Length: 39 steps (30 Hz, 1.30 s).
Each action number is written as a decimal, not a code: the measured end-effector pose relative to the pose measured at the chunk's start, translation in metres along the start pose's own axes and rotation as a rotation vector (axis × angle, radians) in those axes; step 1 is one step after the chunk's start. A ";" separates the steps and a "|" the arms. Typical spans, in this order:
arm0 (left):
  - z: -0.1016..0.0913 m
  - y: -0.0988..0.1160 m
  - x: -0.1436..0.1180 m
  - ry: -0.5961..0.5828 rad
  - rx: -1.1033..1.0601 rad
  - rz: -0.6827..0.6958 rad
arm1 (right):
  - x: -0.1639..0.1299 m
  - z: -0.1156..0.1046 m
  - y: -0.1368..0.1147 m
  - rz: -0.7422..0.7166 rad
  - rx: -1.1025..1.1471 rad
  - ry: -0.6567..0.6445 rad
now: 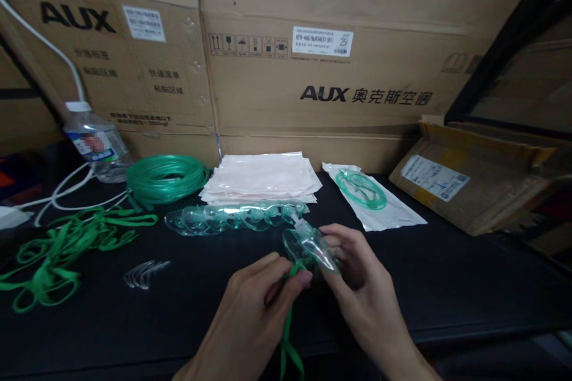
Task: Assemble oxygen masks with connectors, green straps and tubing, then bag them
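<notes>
My right hand (pixel 357 274) is closed around a clear green oxygen mask (pixel 313 247), its white connector pointing up and away. At the mask's left edge, my left hand (pixel 263 292) pinches a green elastic strap (pixel 288 339), which hangs down below my fingers. Where strap and mask meet is partly covered by my fingertips. Just beyond my hands lies a row of nested clear green masks (pixel 227 217). A tangle of green straps (pixel 62 250) spreads over the left of the table, with several thin metal strips (pixel 145 274) beside it.
A coil of green tubing (pixel 167 178) and a stack of white packets (pixel 263 175) stand at the back. A packet with tubing (pixel 375 202) lies right of them. Large cartons (pixel 268 113) wall the back; a smaller box (pixel 447 172) and a plastic bottle (pixel 100 149) flank the table (pixel 438 297).
</notes>
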<state>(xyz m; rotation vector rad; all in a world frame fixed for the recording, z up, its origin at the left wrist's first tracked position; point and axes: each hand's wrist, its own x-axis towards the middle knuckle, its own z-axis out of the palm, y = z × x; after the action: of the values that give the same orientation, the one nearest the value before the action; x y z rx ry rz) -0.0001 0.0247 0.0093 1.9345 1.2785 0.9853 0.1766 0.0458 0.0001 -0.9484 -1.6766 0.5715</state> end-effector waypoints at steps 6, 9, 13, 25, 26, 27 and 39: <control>-0.003 -0.002 0.000 -0.068 -0.124 0.038 | 0.010 -0.007 -0.007 0.365 0.407 -0.262; -0.004 -0.002 0.001 -0.094 -0.114 0.027 | 0.009 -0.010 -0.009 0.438 0.496 -0.300; -0.004 -0.004 0.000 -0.063 -0.031 -0.043 | 0.010 -0.013 -0.007 0.496 0.532 -0.318; -0.004 0.000 -0.005 -0.101 -0.034 -0.059 | -0.002 -0.001 -0.001 0.270 0.334 -0.205; -0.004 0.001 -0.006 -0.106 -0.029 -0.055 | -0.002 -0.001 0.000 0.239 0.274 -0.176; -0.004 0.002 -0.006 -0.108 -0.019 -0.046 | -0.003 -0.001 0.001 0.208 0.213 -0.145; 0.004 0.007 -0.022 -0.401 -0.159 0.242 | 0.013 -0.018 0.011 0.283 -0.011 0.329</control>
<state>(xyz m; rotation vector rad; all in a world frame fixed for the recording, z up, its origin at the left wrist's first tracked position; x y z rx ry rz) 0.0010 0.0016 0.0070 2.0598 0.7341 0.7327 0.1957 0.0613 0.0049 -1.2271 -1.2636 0.5577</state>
